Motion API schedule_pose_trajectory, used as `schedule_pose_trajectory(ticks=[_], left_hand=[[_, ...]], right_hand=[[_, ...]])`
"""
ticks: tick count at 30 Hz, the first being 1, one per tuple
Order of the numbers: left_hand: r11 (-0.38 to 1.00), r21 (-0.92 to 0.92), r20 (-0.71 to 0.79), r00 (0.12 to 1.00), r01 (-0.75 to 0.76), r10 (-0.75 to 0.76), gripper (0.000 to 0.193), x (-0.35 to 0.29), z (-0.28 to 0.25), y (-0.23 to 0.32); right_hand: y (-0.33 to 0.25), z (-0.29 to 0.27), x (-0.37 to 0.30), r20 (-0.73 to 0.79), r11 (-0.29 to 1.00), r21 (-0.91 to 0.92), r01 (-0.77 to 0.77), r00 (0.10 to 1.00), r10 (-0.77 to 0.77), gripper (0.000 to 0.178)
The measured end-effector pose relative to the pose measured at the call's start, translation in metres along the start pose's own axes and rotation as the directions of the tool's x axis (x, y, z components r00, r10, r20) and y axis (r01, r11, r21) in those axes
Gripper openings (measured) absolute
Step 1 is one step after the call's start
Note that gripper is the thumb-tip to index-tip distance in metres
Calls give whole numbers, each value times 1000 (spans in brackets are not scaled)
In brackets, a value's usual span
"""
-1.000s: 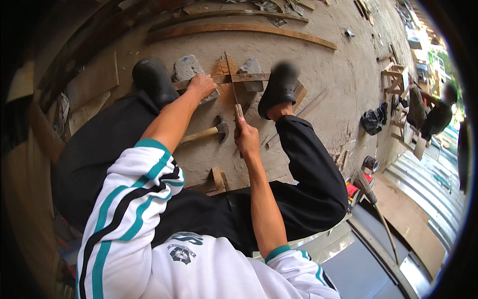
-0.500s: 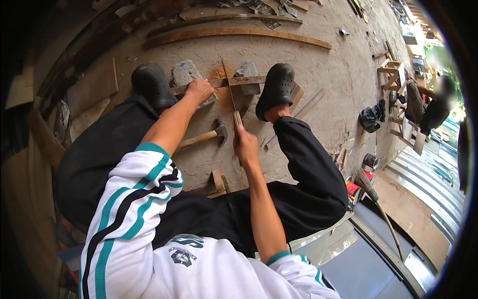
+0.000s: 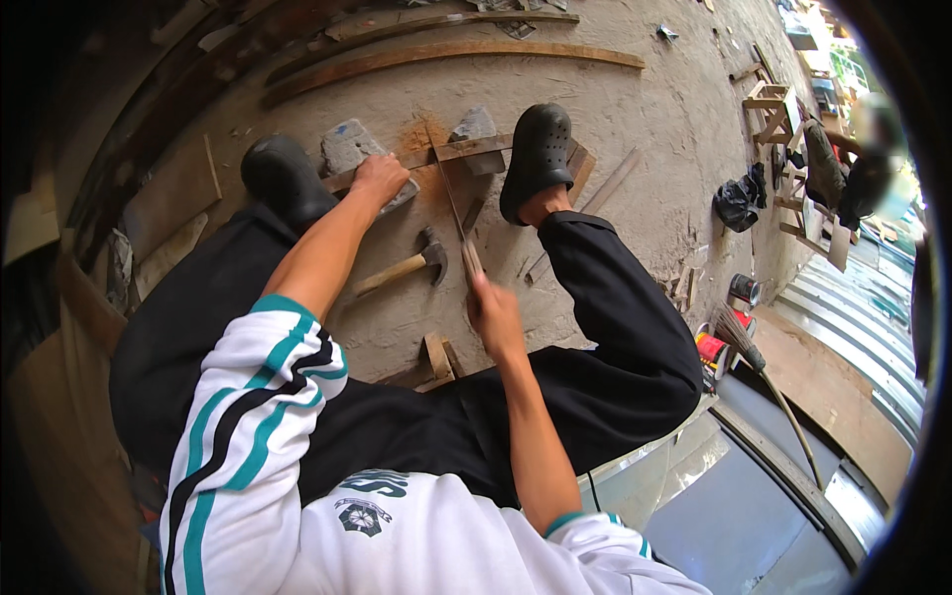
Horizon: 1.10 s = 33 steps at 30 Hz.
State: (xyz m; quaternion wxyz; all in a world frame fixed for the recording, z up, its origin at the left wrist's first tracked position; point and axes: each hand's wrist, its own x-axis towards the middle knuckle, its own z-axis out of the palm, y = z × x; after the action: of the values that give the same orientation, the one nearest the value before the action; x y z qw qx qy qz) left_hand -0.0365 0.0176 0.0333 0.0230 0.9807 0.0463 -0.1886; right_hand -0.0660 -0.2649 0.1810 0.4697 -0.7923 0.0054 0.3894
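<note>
My left hand (image 3: 381,179) is closed over a narrow wooden strip (image 3: 484,146), pressing it against a grey concrete block (image 3: 347,142). A second grey block (image 3: 474,125) supports the strip farther right. Between the blocks, a handsaw (image 3: 451,190) lies across the strip, its far tip over orange sawdust (image 3: 420,133). My right hand (image 3: 495,312) grips the saw's handle, slightly blurred, nearer my body. A claw hammer (image 3: 402,270) with a wooden handle rests on the ground between my legs. Dark clogs (image 3: 540,154) on my feet stand at both ends of the strip.
Long wooden battens (image 3: 456,52) lie beyond the blocks. Right of my foot is a thin strip (image 3: 595,203). Farther right are a black plastic bag (image 3: 739,200), cans (image 3: 744,290), a broom (image 3: 764,372) and another person (image 3: 863,174) near wooden frames. A small wood scrap (image 3: 437,355) lies close to me.
My right hand has pulled the saw back toward my body, its blade sliding across the strip. My left hand keeps its hold on the strip. The whole view has shifted slightly.
</note>
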Motion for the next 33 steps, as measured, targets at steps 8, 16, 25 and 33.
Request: schedule_pose_trajectory(ticks=[8, 16, 25, 33], left_hand=[[997, 19, -42, 996, -78, 79, 20, 4, 0, 8], [996, 74, -44, 998, -40, 43, 20, -2, 10, 1], [997, 83, -10, 1000, -13, 14, 20, -2, -2, 0], [997, 51, -52, 997, -58, 60, 21, -2, 13, 7]], right_hand=[[5, 17, 48, -44, 996, 90, -8, 999, 12, 55], [-7, -20, -50, 0, 992, -20, -126, 992, 126, 56], [-9, -16, -15, 13, 998, -32, -45, 999, 46, 55], [6, 10, 27, -78, 999, -41, 17, 997, -20, 55]])
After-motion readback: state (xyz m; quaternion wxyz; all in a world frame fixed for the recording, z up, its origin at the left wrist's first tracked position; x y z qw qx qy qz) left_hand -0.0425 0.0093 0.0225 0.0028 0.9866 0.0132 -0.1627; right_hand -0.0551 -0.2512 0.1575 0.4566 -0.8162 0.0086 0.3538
